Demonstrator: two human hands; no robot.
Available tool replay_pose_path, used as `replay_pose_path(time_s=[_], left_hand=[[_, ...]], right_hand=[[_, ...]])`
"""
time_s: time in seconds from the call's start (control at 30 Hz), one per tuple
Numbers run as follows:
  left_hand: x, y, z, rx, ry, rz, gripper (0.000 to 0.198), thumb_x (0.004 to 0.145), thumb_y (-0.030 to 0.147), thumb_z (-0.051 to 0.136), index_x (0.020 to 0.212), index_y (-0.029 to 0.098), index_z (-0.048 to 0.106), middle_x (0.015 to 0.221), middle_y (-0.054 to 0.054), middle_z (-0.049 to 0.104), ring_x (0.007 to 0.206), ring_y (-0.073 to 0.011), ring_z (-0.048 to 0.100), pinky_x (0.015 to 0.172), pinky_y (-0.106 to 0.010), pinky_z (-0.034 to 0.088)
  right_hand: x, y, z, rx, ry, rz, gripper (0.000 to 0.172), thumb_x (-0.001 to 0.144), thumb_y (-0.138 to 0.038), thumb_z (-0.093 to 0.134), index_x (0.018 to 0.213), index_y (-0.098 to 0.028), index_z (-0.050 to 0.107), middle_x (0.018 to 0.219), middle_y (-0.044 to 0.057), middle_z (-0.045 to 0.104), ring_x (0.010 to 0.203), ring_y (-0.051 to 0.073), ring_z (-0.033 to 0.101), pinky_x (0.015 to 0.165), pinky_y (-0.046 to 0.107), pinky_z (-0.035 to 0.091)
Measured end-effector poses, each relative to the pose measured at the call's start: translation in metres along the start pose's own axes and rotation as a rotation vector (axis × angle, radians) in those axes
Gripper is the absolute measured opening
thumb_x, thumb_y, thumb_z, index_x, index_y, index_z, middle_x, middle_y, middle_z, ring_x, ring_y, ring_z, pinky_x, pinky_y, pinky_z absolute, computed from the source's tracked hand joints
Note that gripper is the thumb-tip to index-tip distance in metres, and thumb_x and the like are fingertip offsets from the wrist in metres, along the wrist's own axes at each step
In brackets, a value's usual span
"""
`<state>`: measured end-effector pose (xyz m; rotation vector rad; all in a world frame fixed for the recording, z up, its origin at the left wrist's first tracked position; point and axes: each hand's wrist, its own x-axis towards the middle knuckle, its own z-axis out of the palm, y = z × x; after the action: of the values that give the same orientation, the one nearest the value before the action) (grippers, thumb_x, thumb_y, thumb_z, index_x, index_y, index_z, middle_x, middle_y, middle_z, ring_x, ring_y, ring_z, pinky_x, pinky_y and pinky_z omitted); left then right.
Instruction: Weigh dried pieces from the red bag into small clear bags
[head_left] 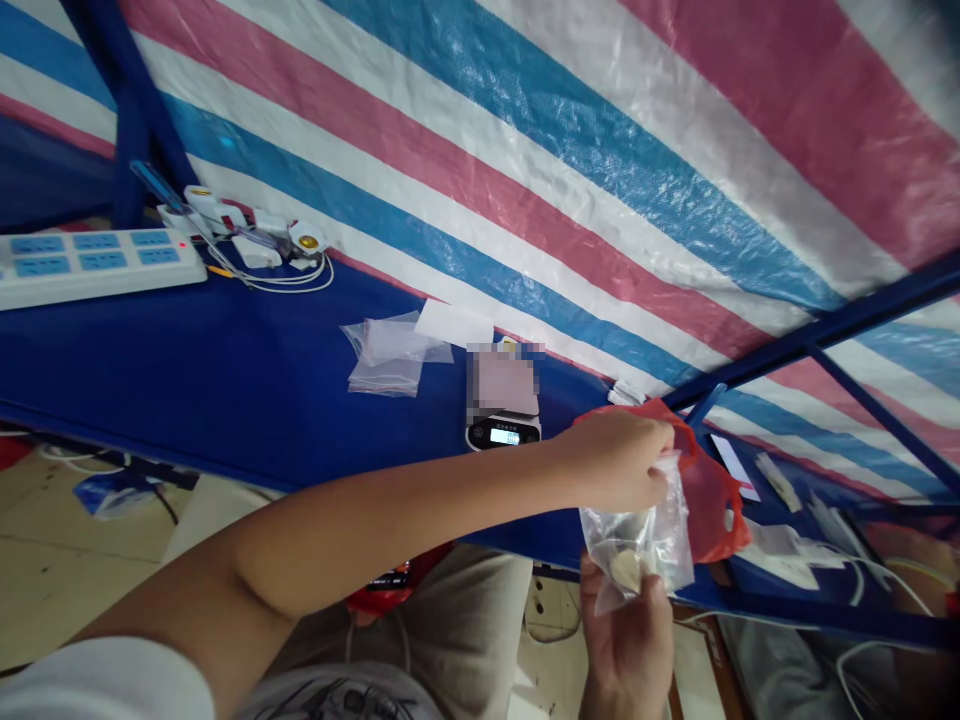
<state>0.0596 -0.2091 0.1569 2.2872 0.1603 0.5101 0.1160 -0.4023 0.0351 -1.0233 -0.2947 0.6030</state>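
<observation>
My left arm reaches across to the right, and my left hand [630, 455] is closed at the top of a clear plastic bag [675, 530]. From below, my right hand [630, 640] grips the bag's lower part between thumb and fingers. A pale round piece [626, 568] shows through the plastic; its kind is unclear. Behind my left hand lies a red plastic bag [709, 500], partly covered. Left of that stands a small digital scale [502, 390] with a lit display and a blurred plate. Flat clear zip bags [390, 355] lie beside the scale.
A white power strip [97, 265] lies at the far left of the blue shelf [225, 370], near cables and small items [262, 240]. White paper [455, 323] rests by the scale. A phone [735, 467] is at right. Striped sheeting [480, 190] hangs behind; a metal bar [825, 335] crosses the right.
</observation>
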Motion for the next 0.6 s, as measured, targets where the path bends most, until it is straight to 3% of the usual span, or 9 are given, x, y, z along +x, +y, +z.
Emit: replay_pose_path(time_s=[0.13, 0.27, 0.37, 0.47, 0.53, 0.6], left_hand=[[0.017, 0.007, 0.006, -0.139, 0.003, 0.076, 0.017, 0.092, 0.029, 0.055, 0.103, 0.017, 0.059, 0.096, -0.005, 0.071, 0.085, -0.0148, 0.065, 0.073, -0.027, 0.045], [0.036, 0.002, 0.011, -0.261, 0.096, 0.147, 0.026, 0.102, 0.037, 0.042, 0.109, 0.018, 0.058, 0.106, -0.006, 0.07, 0.097, -0.013, 0.064, 0.085, -0.026, 0.048], [0.044, -0.009, 0.035, -0.043, 0.194, 0.21, 0.034, 0.098, 0.038, 0.051, 0.122, 0.015, 0.056, 0.127, -0.013, 0.063, 0.121, -0.0199, 0.057, 0.101, -0.033, 0.045], [0.051, -0.016, 0.072, 0.251, 0.197, 0.288, 0.064, 0.087, 0.044, 0.066, 0.139, 0.012, 0.047, 0.141, -0.019, 0.053, 0.131, -0.0321, 0.048, 0.103, -0.046, 0.043], [0.057, -0.018, 0.094, 0.384, 0.159, 0.306, 0.063, 0.085, 0.037, 0.068, 0.139, 0.011, 0.048, 0.132, -0.02, 0.06, 0.124, -0.0353, 0.053, 0.098, -0.051, 0.043], [0.065, -0.019, 0.106, 0.459, 0.094, 0.303, 0.044, 0.087, 0.02, 0.061, 0.13, 0.01, 0.056, 0.108, -0.016, 0.069, 0.109, -0.0319, 0.06, 0.095, -0.051, 0.043]], right_hand=[[-0.001, -0.016, -0.005, 0.028, 0.154, -0.067, 0.045, 0.083, -0.034, 0.076, 0.127, -0.026, 0.067, 0.117, 0.004, 0.074, 0.092, 0.019, 0.072, 0.073, 0.031, 0.066], [0.003, -0.052, -0.026, 0.088, 0.204, -0.116, 0.062, 0.078, -0.04, 0.078, 0.136, -0.025, 0.063, 0.137, 0.01, 0.064, 0.097, 0.023, 0.072, 0.052, 0.023, 0.061], [0.004, -0.078, -0.041, 0.142, 0.171, -0.19, 0.073, 0.074, -0.04, 0.082, 0.142, -0.027, 0.058, 0.142, 0.008, 0.061, 0.101, 0.021, 0.07, 0.05, 0.019, 0.058], [0.004, -0.09, -0.045, 0.152, 0.172, -0.245, 0.075, 0.072, -0.035, 0.085, 0.142, -0.029, 0.059, 0.143, 0.003, 0.06, 0.104, 0.017, 0.068, 0.057, 0.016, 0.059], [0.006, -0.091, -0.042, 0.131, 0.181, -0.275, 0.071, 0.072, -0.035, 0.086, 0.139, -0.028, 0.062, 0.143, 0.001, 0.06, 0.104, 0.016, 0.067, 0.056, 0.017, 0.059], [0.007, -0.09, -0.038, 0.094, 0.198, -0.296, 0.065, 0.074, -0.037, 0.084, 0.135, -0.028, 0.065, 0.144, 0.0, 0.059, 0.105, 0.017, 0.067, 0.054, 0.02, 0.06]])
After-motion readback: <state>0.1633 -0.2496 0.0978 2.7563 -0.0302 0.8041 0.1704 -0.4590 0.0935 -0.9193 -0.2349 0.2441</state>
